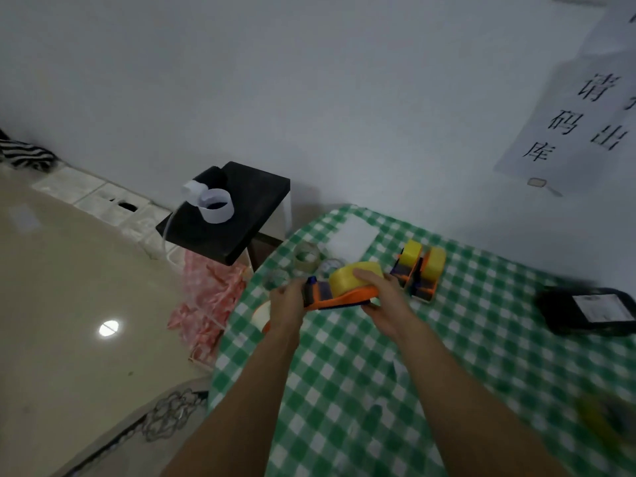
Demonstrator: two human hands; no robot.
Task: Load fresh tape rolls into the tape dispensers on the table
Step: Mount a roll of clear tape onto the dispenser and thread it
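Left arm: reaches forward over the table [361,407], forearm bare.
Left hand [287,304]: fingers curled round the front end of the orange dispenser [339,301], holding it above the cloth.
Right arm: comes in from the lower right, wrist bent toward the dispenser.
Right hand [382,297]: grips the back end of the dispenser, fingers lying over the top of the yellow roll [344,278] and thumb underneath.
Yellow roll: sits in the dispenser, between the two hands and touching the right one.
Dispenser: lies roughly level, its dark front end toward the left hand.
Other dispensers [418,270]: two, just right of and behind the held dispenser, side by side on the cloth, each with a yellow roll in it.
Clear rolls [306,258]: on the cloth just behind the held dispenser, too blurred to count.
White sheet [351,235]: further behind the held dispenser.
Black pouch [585,309]: well to the right of the held dispenser.
Stool [241,218]: black, behind and left of the held dispenser, bearing a white ring [216,204]; whether anything is inside cannot be told.
Pink bag [206,304]: left of the held dispenser, off the table; contents unclear.
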